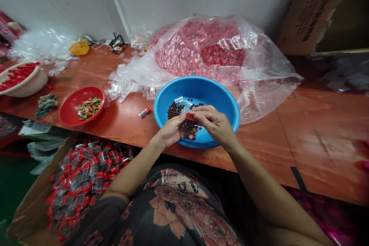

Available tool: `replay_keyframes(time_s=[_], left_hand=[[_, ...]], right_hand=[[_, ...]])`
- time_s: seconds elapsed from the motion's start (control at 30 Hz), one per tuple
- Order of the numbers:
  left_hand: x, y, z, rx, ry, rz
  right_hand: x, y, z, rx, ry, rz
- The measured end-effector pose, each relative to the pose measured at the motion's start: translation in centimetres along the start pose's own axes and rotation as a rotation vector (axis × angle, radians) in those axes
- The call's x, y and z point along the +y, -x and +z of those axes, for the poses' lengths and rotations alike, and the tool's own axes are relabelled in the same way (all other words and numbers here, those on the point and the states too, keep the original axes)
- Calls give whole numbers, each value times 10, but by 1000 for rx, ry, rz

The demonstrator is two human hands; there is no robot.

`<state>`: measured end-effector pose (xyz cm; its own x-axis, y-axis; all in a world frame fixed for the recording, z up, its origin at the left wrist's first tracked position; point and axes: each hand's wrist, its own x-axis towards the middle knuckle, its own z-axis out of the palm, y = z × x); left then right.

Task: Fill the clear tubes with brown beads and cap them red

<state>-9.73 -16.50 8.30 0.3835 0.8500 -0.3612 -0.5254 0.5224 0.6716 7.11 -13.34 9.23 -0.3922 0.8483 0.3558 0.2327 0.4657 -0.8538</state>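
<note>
Over the near side of a blue basin (163,88), my left hand (172,130) is wrapped round a small clear container (188,126) filled with dark brown balls. My right hand (215,123) has its fingers closed on the container's red cap (190,116). Whether the cap is fully seated cannot be made out. Loose dark brown balls (174,110) lie in the basin, mostly at its left, with a clear piece of plastic among them. A filled container with a red cap (144,112) lies on the table left of the basin.
Behind the basin sits a large clear bag of red caps (198,46). Clear empty containers (123,86) are heaped left of it. A red bowl (65,111) holds small wrapped pieces. Below the table edge, a carton (31,207) is full of capped containers.
</note>
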Motion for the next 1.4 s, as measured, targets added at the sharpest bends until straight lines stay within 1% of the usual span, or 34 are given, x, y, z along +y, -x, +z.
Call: replay_keyframes(time_s=[0.03,0.07,0.13,0.17,0.2,0.27,0.3,0.33,0.4,0.47,0.53,0.6,0.67,0.73,0.77,0.83,0.9,0.93,1.0,1.07,1.17,1.27,1.33,1.4], left_hand=[[3,0,0,-16,18,14],[6,0,1,-38,39,27],[12,1,3,-91,77,39],[14,2,3,-110,93,36],[16,2,4,-119,106,30],[16,1,5,-103,124,10],[16,1,5,-86,131,-3],[14,0,6,-68,141,-14],[12,-2,7,-42,161,-28],[10,-3,9,-36,167,-46],[9,-4,11,-38,149,-65],[7,-5,12,-45,107,-76],[3,-7,13,-50,33,-69],[-2,-9,14,-36,-54,-50],[-4,-10,14,-11,-88,-33],[-7,-12,15,64,-120,19],[-7,-14,16,105,-123,58],[-5,-14,16,99,-121,64],[-1,-13,15,45,-120,40],[2,-13,14,9,-115,-3],[4,-14,13,30,-91,-47],[4,-16,15,43,-55,-69],[4,-16,19,38,-43,-61],[3,-14,23,55,-47,-22]], right_hand=[[1,2,-2,17,-18,9],[3,4,-5,70,-51,45],[10,10,-9,228,-155,184],[14,13,-10,280,-219,269],[18,17,-10,296,-284,346],[24,24,-8,263,-389,438],[25,27,-6,251,-424,450],[25,29,-3,266,-447,445],[21,30,2,359,-456,415],[15,27,6,463,-442,386],[10,22,9,541,-424,363],[7,17,10,586,-399,333],[4,12,12,599,-374,301],[3,11,16,566,-330,270],[3,12,18,518,-277,247],[4,15,21,365,-77,152],[6,19,22,203,191,4],[8,22,22,141,313,-65],[11,25,20,69,492,-158],[12,25,17,33,591,-202],[11,22,12,1,656,-240],[9,18,10,1,685,-283],[9,17,11,21,682,-309],[9,17,14,40,675,-332]])
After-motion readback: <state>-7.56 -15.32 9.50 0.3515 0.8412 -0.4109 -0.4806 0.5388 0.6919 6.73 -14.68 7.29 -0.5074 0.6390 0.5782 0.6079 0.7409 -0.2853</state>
